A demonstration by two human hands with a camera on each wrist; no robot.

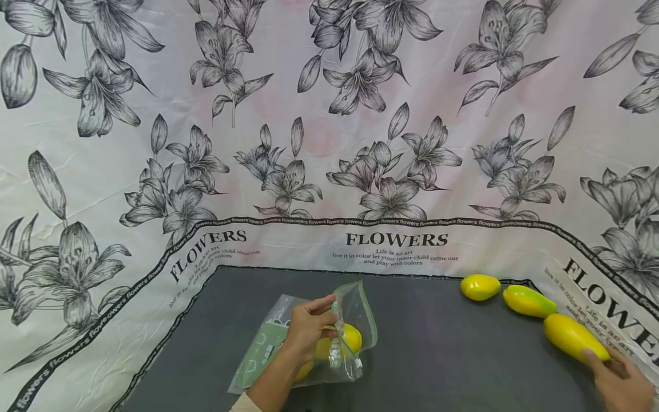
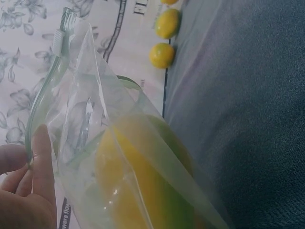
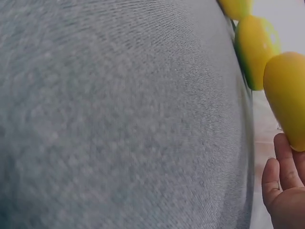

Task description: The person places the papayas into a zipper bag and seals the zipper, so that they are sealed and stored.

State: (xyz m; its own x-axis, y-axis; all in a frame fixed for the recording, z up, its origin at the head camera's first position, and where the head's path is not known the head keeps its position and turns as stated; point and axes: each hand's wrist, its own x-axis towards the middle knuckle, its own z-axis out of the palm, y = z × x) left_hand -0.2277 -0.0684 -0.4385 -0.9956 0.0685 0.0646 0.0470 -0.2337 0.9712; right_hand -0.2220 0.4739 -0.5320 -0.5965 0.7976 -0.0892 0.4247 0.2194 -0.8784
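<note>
My left hand [image 1: 305,332] pinches the rim of a clear zip bag [image 1: 364,306] with a green printed panel, left of the middle of the dark cloth. Yellow fruit [image 1: 352,339] shows through the plastic; in the left wrist view a yellow-green mango [image 2: 138,167] fills the bag's lower part. The bag's slider [image 2: 59,43] sits near one end of the zip strip. Over at the right edge, my right hand [image 1: 620,379] grips the near end of a yellow mango [image 1: 572,336], thumb on top. The right wrist view shows fingers [image 3: 286,164] against that mango's lower tip.
Beyond the held mango, a yellow-green mango [image 1: 529,301] and a rounder yellow fruit [image 1: 480,287] lie in a line along the cloth's back right edge. A flower-printed sheet [image 1: 401,246] rises behind the dark grey cloth [image 1: 437,343] and along both sides.
</note>
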